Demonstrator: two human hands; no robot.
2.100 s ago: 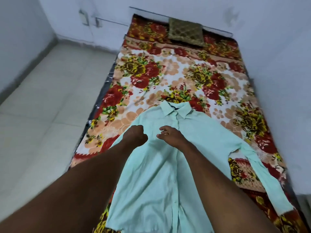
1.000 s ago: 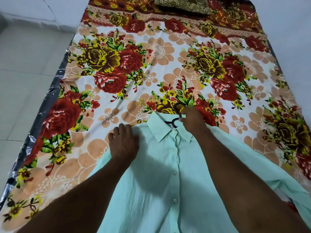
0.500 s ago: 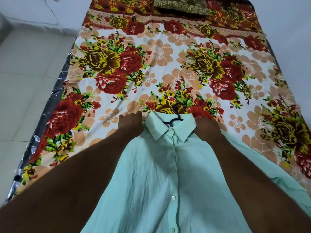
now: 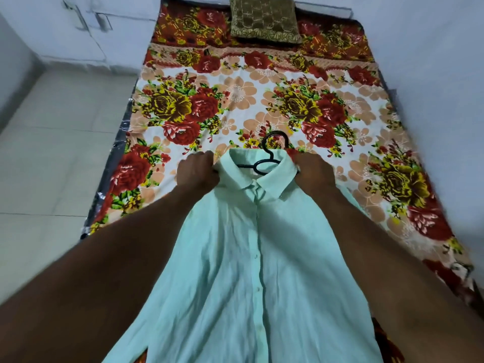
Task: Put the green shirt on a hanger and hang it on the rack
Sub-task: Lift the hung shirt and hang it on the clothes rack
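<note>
The pale green buttoned shirt (image 4: 246, 258) is raised off the bed, front side toward me. A black hanger (image 4: 267, 155) sits inside its collar, with the hook poking out above. My left hand (image 4: 197, 170) grips the shirt's left shoulder beside the collar. My right hand (image 4: 314, 174) grips the right shoulder. The hanger's arms are hidden under the cloth. No rack is in view.
A bed with a red and yellow floral sheet (image 4: 235, 95) lies ahead, and a brown cushion (image 4: 264, 18) rests at its far end. Pale tiled floor (image 4: 52, 153) runs along the left. White walls close in at the right and back.
Both hands moved from the shirt's chest up to the collar, then took hold of the two shoulders. The shirt has lifted off the sheet and its hanger hook now shows fully.
</note>
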